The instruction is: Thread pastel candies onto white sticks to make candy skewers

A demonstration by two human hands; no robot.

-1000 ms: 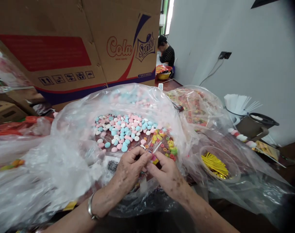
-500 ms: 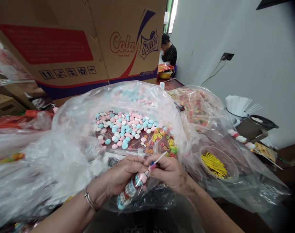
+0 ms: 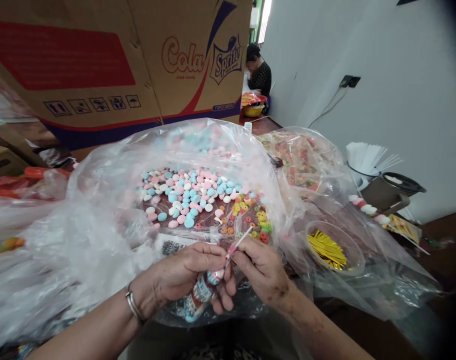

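Observation:
My left hand [image 3: 198, 265] is closed around the upper part of a wrapped candy stick [image 3: 201, 292], a clear printed sleeve with pink, white and blue candies inside. It slants down to the left, and its thin white stick [image 3: 243, 239] points up to the right. A pink and red bit shows at the wrapper's neck by my left thumb. My right hand [image 3: 263, 270] pinches at this neck, fingertips against the stick; any small tie there is hidden. Beyond my hands, loose pink, white and blue candies [image 3: 190, 197] lie in a large clear bag [image 3: 111, 175], beside fruit-coloured ring candies [image 3: 246, 215].
A bowl of gold twist ties [image 3: 327, 250] stands at right. Behind it are a brown pitcher [image 3: 391, 192], white sticks in a container [image 3: 366, 157] and another candy skewer [image 3: 368, 209]. A large carton [image 3: 149, 65] stands behind the bag. A person [image 3: 260, 75] sits farther back.
My right hand has shifted slightly away from my left, and its grip at the neck has changed. Left-hand fingers now show beneath the candy stick. The view has moved slightly.

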